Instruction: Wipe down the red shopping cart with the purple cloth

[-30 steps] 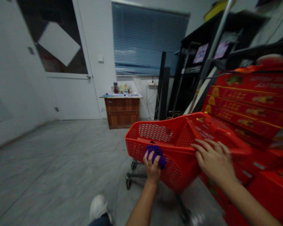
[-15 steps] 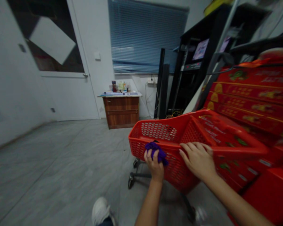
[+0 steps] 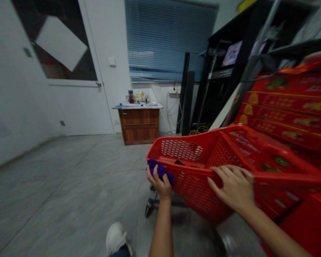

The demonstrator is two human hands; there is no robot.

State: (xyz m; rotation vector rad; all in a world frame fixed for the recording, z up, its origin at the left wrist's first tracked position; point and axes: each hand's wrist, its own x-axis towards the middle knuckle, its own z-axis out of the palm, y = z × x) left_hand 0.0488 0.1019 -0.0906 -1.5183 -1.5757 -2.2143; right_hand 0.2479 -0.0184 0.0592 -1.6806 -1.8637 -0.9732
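Observation:
A red plastic shopping cart (image 3: pixel 195 182) with perforated sides stands in front of me. My left hand (image 3: pixel 160 184) has its fingers wrapped over a purple cloth (image 3: pixel 158 170) and presses it against the outer side near the cart's far left corner, just under the rim. My right hand (image 3: pixel 234 185) is closed over the cart's near rim, thumb outside and fingers over the top. A small black object (image 3: pixel 179 162) lies inside the basket, partly hidden by the rim.
Red printed boxes (image 3: pixel 289 114) are stacked at the right, beside the cart. A brown wooden cabinet (image 3: pixel 141 125) with small bottles on top stands by the back wall. A black rack (image 3: pixel 222 60) is behind the cart. At the left is a white door (image 3: pixel 80 107). My shoe (image 3: pixel 116 237) shows below.
My left hand has moved left along the cart's side with the purple cloth, to the corner. My right hand, still on the rim, and the cart's near part appear slightly further right.

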